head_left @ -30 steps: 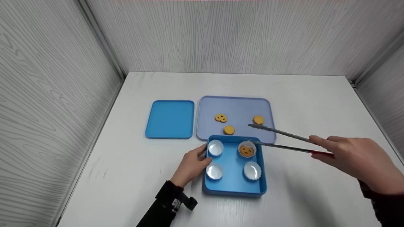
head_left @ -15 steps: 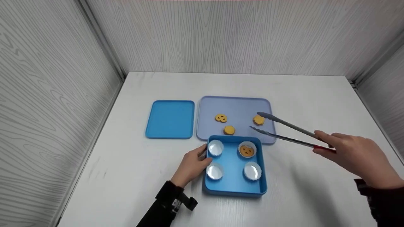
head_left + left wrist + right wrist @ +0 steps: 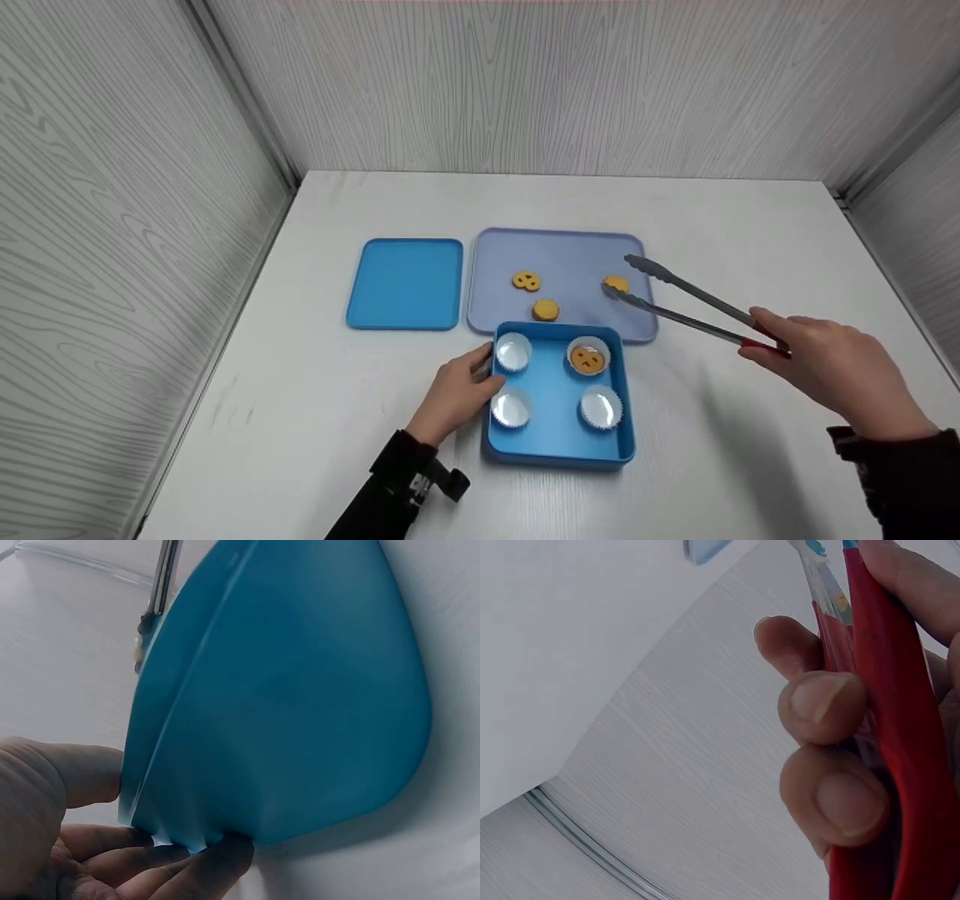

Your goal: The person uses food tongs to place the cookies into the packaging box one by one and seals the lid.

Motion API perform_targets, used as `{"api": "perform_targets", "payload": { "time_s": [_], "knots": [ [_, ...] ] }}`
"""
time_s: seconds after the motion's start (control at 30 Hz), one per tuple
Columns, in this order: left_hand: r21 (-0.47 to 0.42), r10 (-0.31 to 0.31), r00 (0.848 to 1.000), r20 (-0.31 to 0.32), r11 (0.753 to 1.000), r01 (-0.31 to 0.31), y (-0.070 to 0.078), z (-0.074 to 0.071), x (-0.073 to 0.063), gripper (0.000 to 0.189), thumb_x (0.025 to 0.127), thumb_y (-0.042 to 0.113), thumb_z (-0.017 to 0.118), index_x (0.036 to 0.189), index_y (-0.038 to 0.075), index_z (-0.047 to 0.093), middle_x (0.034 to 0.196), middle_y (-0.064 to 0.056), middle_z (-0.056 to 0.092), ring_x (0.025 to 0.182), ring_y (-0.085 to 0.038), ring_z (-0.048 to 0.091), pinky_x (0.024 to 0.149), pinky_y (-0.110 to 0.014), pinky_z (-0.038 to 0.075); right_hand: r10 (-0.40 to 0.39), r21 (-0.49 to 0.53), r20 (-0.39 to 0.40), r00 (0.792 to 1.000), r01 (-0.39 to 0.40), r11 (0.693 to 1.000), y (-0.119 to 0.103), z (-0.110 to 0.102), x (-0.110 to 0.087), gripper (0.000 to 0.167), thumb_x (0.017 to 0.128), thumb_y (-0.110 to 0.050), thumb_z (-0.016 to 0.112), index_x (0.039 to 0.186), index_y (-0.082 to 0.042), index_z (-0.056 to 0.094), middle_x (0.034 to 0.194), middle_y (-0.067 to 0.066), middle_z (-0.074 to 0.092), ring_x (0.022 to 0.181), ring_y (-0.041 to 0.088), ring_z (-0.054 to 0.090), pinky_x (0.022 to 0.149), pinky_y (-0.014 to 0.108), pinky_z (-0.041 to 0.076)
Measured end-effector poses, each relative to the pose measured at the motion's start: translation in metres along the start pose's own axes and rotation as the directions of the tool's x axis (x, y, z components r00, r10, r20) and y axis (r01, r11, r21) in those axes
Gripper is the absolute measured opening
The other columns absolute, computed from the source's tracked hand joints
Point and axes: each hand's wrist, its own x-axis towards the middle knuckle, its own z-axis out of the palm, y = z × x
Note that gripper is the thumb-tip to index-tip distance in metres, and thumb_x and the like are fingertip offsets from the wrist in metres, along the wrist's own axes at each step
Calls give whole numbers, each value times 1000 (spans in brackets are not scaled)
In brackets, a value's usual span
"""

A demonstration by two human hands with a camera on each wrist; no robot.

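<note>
My right hand [image 3: 844, 367] grips red-handled metal tongs [image 3: 686, 322], fingers curled round the handle [image 3: 889, 705] in the right wrist view. Spread apart, the tongs' tips stand either side of a yellow flower-shaped cookie [image 3: 616, 282], partly hidden by the near arm. That cookie lies on a lavender tray [image 3: 562, 251], with a pretzel-shaped cookie [image 3: 526, 280] and a round cookie [image 3: 546, 310]. My left hand [image 3: 459, 390] holds the left wall of a blue box [image 3: 555, 442], thumb at the rim. Inside, a brown cookie [image 3: 586, 359] sits in the far-right paper cup.
A flat blue square lid or tray [image 3: 405, 285] lies left of the lavender tray. The box also holds white paper cups at far left [image 3: 513, 352], near left [image 3: 511, 407] and near right [image 3: 601, 407]. Grey wood-grain panels enclose the white table [image 3: 300, 375].
The tongs have moved back and slightly right from over the box's far edge to either side of the flower-shaped cookie. My left hand and the box stay put.
</note>
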Motion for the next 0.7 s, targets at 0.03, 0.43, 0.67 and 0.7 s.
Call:
{"api": "perform_targets", "payload": {
  "time_s": [0.03, 0.43, 0.67, 0.7],
  "knots": [
    [-5, 7, 1000, 1, 1000, -7, 0, 0, 0, 65, 100, 25, 63, 157, 5, 39, 158, -14, 44, 145, -31, 43, 119, -45, 36, 18, 11, 18, 1000, -19, 1000, 0, 2, 0, 34, 79, -27, 88, 99, -20, 62, 61, -16, 39, 50, 5, 34, 43, 27, 26],
    [-33, 13, 1000, 13, 999, -13, -1, -1, -1, 65, 100, 25, 63, 158, 6, 38, 159, -13, 43, 143, -29, 46, 118, -43, 38, 96, 101, 137, 986, -110, 989, 10, 32, -4, 36, 90, -29, 80, 78, -21, 47, 58, -14, 32, 52, 8, 32, 45, 27, 23],
    [-34, 7, 1000, 7, 999, -7, -1, 0, -2, 66, 100, 25, 63, 157, 5, 38, 159, -14, 43, 144, -30, 45, 118, -45, 37, 101, 131, 161, 982, -123, 984, 12, 45, -6, 37, 90, -30, 79, 76, -22, 46, 59, -14, 32, 52, 7, 30, 46, 25, 20],
    [-36, 5, 1000, 7, 999, -5, -1, 0, -2, 66, 100, 26, 63, 157, 5, 38, 159, -14, 43, 144, -30, 45, 118, -45, 37, 103, 133, 162, 981, -125, 983, 12, 46, -6, 37, 90, -30, 79, 76, -22, 46, 59, -14, 32, 52, 7, 30, 46, 25, 20]
  ]
}}
